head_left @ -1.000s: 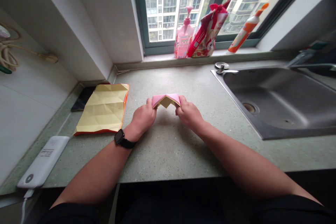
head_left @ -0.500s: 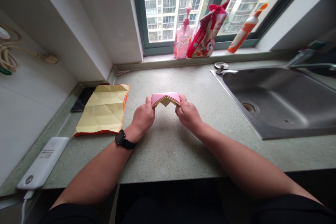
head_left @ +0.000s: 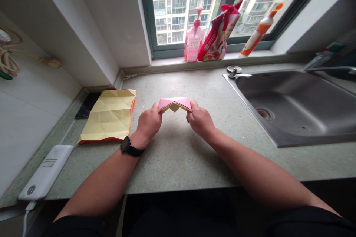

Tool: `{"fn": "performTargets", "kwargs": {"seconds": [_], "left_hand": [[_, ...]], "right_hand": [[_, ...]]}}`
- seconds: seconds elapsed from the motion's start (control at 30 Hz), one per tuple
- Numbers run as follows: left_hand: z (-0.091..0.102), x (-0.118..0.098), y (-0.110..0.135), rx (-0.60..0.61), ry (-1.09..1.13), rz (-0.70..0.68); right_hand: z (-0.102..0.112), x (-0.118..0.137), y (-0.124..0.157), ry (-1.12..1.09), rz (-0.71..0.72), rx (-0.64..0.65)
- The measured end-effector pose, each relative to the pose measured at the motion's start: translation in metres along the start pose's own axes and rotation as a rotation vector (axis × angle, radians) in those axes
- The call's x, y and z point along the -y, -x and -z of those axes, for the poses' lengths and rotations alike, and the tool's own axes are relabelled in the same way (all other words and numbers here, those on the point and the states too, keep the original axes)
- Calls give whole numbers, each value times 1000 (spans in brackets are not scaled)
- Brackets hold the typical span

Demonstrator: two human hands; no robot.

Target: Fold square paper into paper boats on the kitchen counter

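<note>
Between my two hands is a folded paper piece (head_left: 174, 102), pink on its outside with a yellowish inner side. Its near edge bends up in the middle, and a pale yellow corner points down below it. My left hand (head_left: 150, 121) is closed on the left end, thumb on top. On the right end my right hand (head_left: 200, 118) grips in the same way, its fingers partly hidden beneath. To the left lies a creased sheet of yellow paper (head_left: 109, 114) with red-orange edges, apart from my hands.
A white power bank (head_left: 46, 172) with a cable lies on the countertop (head_left: 178, 163) at the left. The steel sink (head_left: 292, 103) is at the right. Along the windowsill stand a pink pump bottle (head_left: 193, 42), a red bag (head_left: 219, 33) and an orange-white bottle (head_left: 258, 33).
My left hand has shifted slightly left, and the pink folded paper looks a little wider and flatter. My right hand stays nearly in place.
</note>
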State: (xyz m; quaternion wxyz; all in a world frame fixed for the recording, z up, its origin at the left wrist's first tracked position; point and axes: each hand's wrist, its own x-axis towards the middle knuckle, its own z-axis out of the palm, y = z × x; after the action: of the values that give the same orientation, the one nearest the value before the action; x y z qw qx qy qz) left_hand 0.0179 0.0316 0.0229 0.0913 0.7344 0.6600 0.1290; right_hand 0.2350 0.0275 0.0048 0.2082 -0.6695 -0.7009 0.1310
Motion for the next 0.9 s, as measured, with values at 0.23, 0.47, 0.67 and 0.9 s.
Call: {"fn": "performTargets", "kwargs": {"seconds": [0.23, 0.47, 0.67, 0.9], "left_hand": [[8, 3, -1, -20, -55, -8], [9, 1, 0, -35, -119, -2], [1, 7, -1, -109, -122, -18], [-13, 12, -1, -379, 60, -422]], "right_hand": [[5, 3, 0, 11, -8, 29], [7, 5, 0, 54, -20, 4], [10, 4, 0, 30, -18, 4], [3, 0, 3, 62, 63, -52]]}}
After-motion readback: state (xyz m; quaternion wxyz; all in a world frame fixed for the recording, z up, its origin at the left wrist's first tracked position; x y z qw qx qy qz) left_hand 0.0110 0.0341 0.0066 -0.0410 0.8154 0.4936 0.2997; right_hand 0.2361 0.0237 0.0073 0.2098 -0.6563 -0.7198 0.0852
